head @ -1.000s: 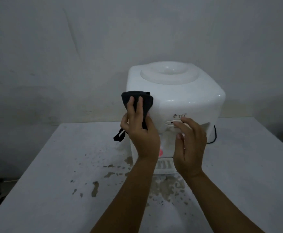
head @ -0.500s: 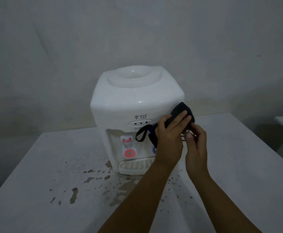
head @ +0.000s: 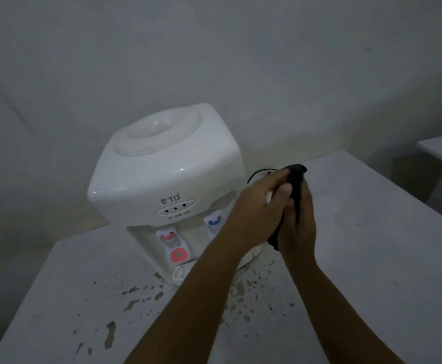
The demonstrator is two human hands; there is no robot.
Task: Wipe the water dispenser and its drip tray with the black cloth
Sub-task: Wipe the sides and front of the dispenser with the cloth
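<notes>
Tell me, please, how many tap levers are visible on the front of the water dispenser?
2: the red tap on the left of the water dispenser recess, and the blue tap on the right beside the left hand. None seems hidden.

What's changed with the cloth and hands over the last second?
The left hand carried the black cloth from the water dispenser's left front corner to its right side, where the right hand left the front panel and took hold too. Dispenser unmoved; drip tray untouched.

We note the white water dispenser [head: 162, 177] upright on the bench, drip tray [head: 181, 271] fitted at its base; the black cloth [head: 297, 185] sits bunched beside its right flank.
</notes>
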